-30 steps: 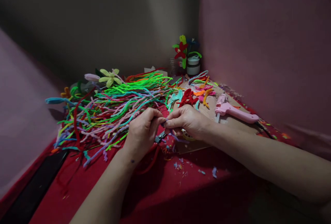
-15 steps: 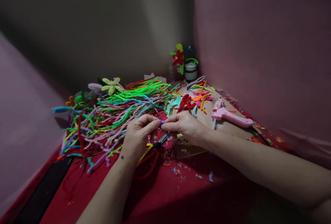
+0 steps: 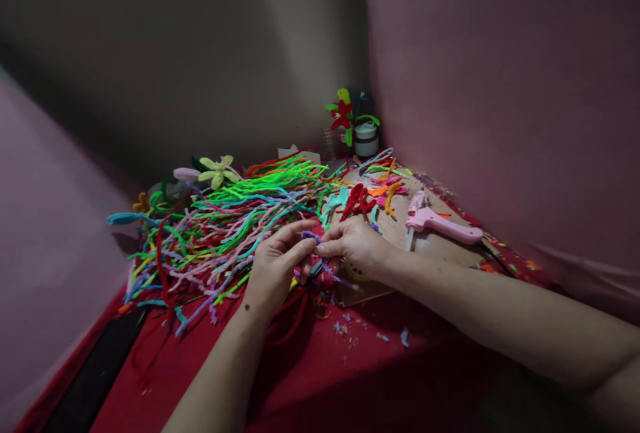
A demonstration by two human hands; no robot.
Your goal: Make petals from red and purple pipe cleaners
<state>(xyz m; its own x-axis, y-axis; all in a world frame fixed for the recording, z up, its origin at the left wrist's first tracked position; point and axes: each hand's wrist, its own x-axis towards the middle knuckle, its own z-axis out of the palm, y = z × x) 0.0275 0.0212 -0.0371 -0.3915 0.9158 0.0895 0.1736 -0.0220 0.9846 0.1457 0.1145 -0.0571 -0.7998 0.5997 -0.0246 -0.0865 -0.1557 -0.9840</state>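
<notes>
Between my two hands is a purple pipe cleaner (image 3: 311, 237), its loose tail trailing down to the right below my fingers. My left hand (image 3: 281, 254) pinches it between thumb and fingers. From the other side my right hand (image 3: 356, 246) pinches it too, close to the left fingertips. Below the fingers, partly hidden by them, lie scissors (image 3: 316, 269) with dark blades. A big heap of coloured pipe cleaners (image 3: 240, 213) spreads behind and left of my left hand.
A pink glue gun (image 3: 443, 223) lies on a cardboard sheet (image 3: 425, 256) at the right. Red (image 3: 358, 201) and orange bent pieces lie behind my right hand. A white-lidded jar (image 3: 367, 139) and a red fuzzy flower (image 3: 341, 115) stand in the back corner. Scraps dot the red cloth (image 3: 350, 366).
My hands have shifted slightly right and my left fingers have spread a little. More of the purple pipe cleaner now shows between and below them. The scissors are more covered.
</notes>
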